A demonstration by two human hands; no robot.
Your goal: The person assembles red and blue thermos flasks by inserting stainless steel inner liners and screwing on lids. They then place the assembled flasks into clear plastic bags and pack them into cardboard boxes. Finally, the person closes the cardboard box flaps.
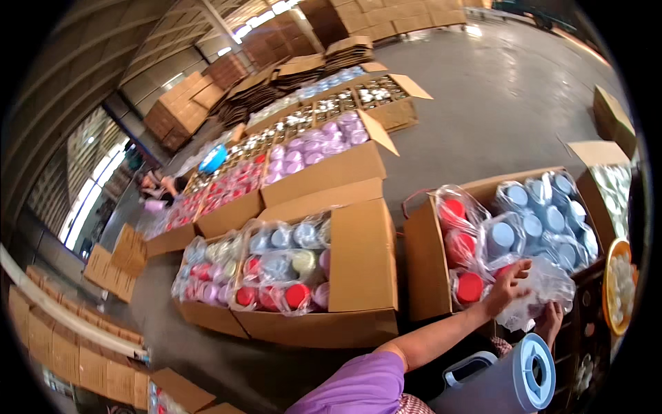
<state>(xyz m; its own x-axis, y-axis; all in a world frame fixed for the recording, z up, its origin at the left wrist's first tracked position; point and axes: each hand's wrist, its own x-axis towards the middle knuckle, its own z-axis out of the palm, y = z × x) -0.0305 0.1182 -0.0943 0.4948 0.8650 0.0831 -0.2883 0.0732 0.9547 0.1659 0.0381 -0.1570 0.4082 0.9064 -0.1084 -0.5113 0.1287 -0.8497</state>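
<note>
A warehouse with a wide grey concrete floor (496, 103) spreads out, and a long row of open cardboard boxes (303, 159) runs across it toward the far wall, filled with purple, red and silver round items. Stacks of flattened brown cartons (183, 110) stand behind them.

Closer in, a large open box (324, 276) holds clear bags of red, pink and pale lidded containers. To its right, another open box (427, 269) holds bagged containers with red lids (460, 247) on the near side and pale blue lids (545, 221) beyond.

At the lower right lies a pale blue jug (517, 379) with a white-ringed lid.

Over the right-hand box, the person's left hand (509, 284), reaching from a purple sleeve (358, 390), presses spread fingers on a clear plastic bag (545, 293). The right hand (550, 321) grips the same bag from beneath, fingers mostly hidden.
</note>
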